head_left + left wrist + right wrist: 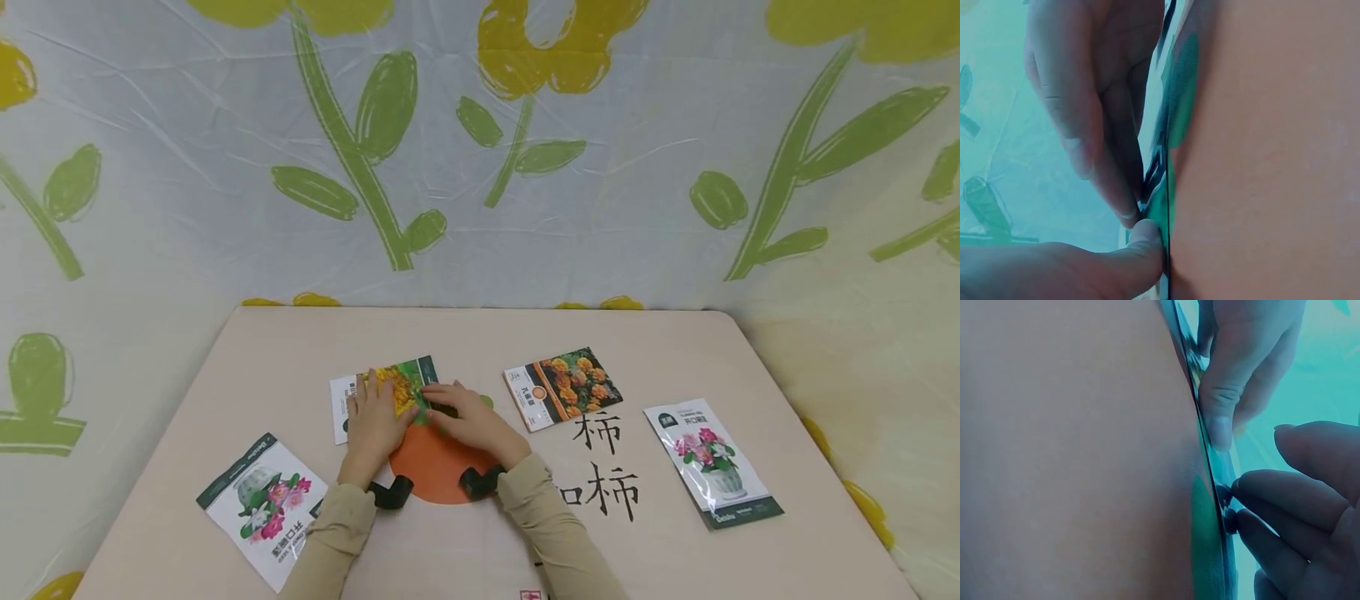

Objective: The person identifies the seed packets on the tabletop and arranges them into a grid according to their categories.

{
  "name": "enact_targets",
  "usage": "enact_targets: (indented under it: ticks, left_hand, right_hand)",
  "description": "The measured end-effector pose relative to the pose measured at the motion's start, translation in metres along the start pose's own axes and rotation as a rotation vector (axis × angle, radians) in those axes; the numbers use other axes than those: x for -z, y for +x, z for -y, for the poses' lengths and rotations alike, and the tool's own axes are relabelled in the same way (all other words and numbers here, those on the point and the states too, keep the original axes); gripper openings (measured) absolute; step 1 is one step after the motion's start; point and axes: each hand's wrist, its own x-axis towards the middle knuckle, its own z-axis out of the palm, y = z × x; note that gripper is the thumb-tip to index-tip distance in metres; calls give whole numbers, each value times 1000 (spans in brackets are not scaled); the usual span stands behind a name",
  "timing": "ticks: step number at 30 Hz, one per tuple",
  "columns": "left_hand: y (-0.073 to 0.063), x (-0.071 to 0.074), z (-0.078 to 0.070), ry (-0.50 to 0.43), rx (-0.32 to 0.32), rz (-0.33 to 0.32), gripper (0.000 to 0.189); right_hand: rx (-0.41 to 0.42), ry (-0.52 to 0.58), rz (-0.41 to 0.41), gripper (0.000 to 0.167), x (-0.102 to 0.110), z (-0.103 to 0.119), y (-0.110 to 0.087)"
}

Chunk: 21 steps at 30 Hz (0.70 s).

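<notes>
A seed packet (pixel 405 382) with yellow flowers lies flat at the back left of the table. My left hand (pixel 375 425) rests on it, fingers spread over the printed face. In the left wrist view, the left thumb (pixel 1116 269) presses along the packet's surface. From the other side, my right hand (pixel 476 425) reaches over the packet's dark right end. The right wrist view shows two right fingertips (pixel 1244 519) touching the glossy surface, just beside the left thumb. Part of the packet is hidden under both hands.
An orange-flower packet (pixel 572 387) lies right of the hands. Pink-flower packets lie at far right (pixel 716 467) and front left (pixel 262 508). The tabletop (pixel 675 358) bears an orange circle (pixel 431 475) and black characters (pixel 611 492). A flower-printed cloth (pixel 600 233) hangs behind.
</notes>
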Motion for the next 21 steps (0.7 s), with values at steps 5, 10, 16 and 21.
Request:
enact_targets:
  ticks: [5, 10, 16, 21]
  left_hand:
    - [-3, 3, -2, 4, -15, 22, 67]
    - [-6, 7, -2, -11, -34, 48, 61]
    - [-5, 11, 3, -15, -69, 103, 67]
    - [-5, 20, 4, -25, -128, 171, 66]
  right_hand:
    - [21, -3, 1, 41, -1, -3, -1]
    - [4, -1, 6, 41, 0, -5, -3]
    - [17, 9, 17, 41, 2, -3, -4]
    - [0, 12, 17, 41, 3, -3, -4]
